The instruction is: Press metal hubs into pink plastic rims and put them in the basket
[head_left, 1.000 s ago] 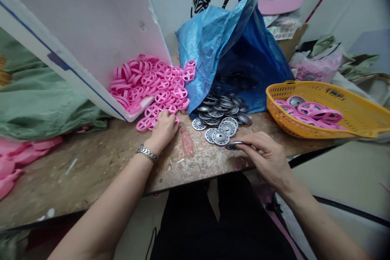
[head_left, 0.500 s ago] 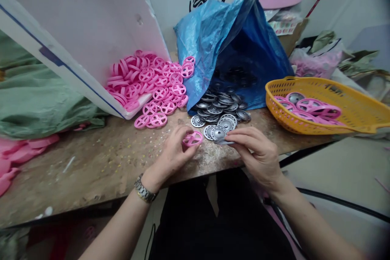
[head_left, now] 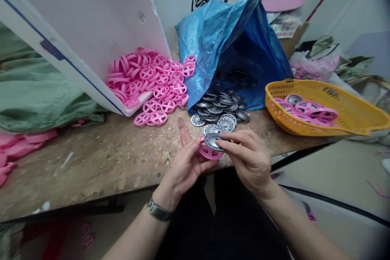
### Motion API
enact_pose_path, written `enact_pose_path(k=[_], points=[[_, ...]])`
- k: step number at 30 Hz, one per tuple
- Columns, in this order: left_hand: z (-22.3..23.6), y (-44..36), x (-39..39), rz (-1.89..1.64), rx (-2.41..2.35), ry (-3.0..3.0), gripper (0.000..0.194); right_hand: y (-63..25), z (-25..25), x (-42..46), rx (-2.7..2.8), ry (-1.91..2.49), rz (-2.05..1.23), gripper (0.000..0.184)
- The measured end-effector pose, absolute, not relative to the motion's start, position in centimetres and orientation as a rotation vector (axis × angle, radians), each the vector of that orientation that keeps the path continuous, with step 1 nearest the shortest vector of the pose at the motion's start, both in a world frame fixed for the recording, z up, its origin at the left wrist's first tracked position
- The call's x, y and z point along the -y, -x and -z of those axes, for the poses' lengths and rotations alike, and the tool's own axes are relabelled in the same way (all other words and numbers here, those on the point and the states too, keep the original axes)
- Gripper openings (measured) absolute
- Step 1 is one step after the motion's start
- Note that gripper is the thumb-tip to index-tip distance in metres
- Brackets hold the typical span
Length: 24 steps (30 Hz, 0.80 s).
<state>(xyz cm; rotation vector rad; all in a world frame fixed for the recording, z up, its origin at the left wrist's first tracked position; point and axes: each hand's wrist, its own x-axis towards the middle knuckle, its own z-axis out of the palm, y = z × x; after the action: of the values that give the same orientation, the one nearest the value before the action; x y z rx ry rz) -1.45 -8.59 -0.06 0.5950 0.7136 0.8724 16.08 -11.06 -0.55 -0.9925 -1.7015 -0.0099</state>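
My left hand [head_left: 189, 167] grips a pink spoked plastic wheel [head_left: 210, 154] by its rim, just over the table's front edge. In my right hand [head_left: 248, 158] a grey disc like a hubcap [head_left: 213, 141] is pinched between thumb and fingers. The disc overlaps the upper part of the wheel, tilted a little; whether it is seated in the wheel I cannot tell. Beyond my hands lies a heap of grey discs [head_left: 217, 105], spilling from a blue plastic bag [head_left: 201, 28]. Left of it is a pile of pink wheels [head_left: 161, 89].
A white foam box [head_left: 100, 20] on its side holds part of the pink pile. On the right, a yellow basket [head_left: 359, 109] contains pink wheels, at least one with a grey centre. Green cloth [head_left: 45, 89] and pink pieces [head_left: 27, 146] lie at the left of the worn table [head_left: 122, 158].
My left hand has moved right and nearer to me with the pink wheel. My right hand has lifted the grey disc off the heap's edge and brought it over the wheel.
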Motion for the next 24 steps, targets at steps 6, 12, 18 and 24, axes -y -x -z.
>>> enact_pose_path(k=[6, 12, 18, 24], points=[[0.1, 1.2, 8.8, -0.869, -0.722, -0.588, 0.019, -17.1, 0.2, 11.9, 1.777, 0.964, 0.155, 0.041], [-0.2, 1.0, 9.1, -0.816, -0.734, -0.694, 0.019, -17.9, 1.1, 12.2, 1.963, 0.954, 0.258, 0.038], [-0.6, 1.1, 9.3, -0.770, -0.814, -0.843, 0.028, -18.3, 1.3, 12.2, 2.122, 1.030, 0.123, 0.033], [-0.1, 1.3, 9.4, -0.740, -0.830, -0.872, 0.034, -18.0, 1.5, 12.7, 2.077, 1.036, -0.050, 0.037]])
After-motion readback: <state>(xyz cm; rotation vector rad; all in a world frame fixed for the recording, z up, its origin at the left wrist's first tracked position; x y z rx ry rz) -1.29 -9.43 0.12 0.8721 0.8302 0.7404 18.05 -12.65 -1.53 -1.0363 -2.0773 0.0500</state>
